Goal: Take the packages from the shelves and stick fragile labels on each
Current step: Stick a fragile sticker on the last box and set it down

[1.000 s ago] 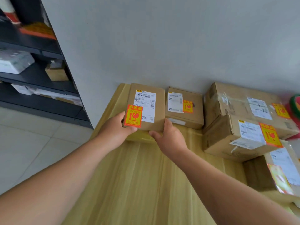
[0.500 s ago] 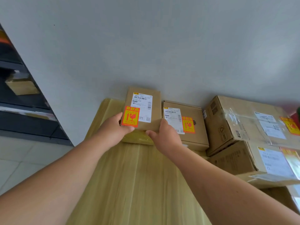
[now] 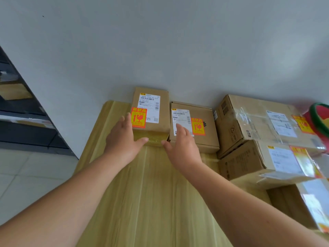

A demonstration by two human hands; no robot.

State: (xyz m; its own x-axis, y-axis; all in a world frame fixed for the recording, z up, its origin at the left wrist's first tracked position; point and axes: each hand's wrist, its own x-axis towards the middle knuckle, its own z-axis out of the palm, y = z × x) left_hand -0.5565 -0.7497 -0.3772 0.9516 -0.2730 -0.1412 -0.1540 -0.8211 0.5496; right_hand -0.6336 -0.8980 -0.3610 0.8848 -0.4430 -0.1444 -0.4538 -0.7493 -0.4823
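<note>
**Both hands open at the small box**

Head view: the small box (image 3: 151, 111) stands on the table (image 3: 151, 193), between the two hands. The left hand (image 3: 122, 139) lies along its left side, fingers straight, thumb at the near face. The right hand (image 3: 181, 147), fingers also straight, reaches over a second box (image 3: 204, 139). The orange fragile label (image 3: 138, 117) sits just beside the left fingertips.

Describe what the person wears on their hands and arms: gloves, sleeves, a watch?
Nothing shows. The left hand and right hand are bare, without gloves or rings; both forearms run bare to the picture's edge, no sleeve, watch or bracelet.
</note>
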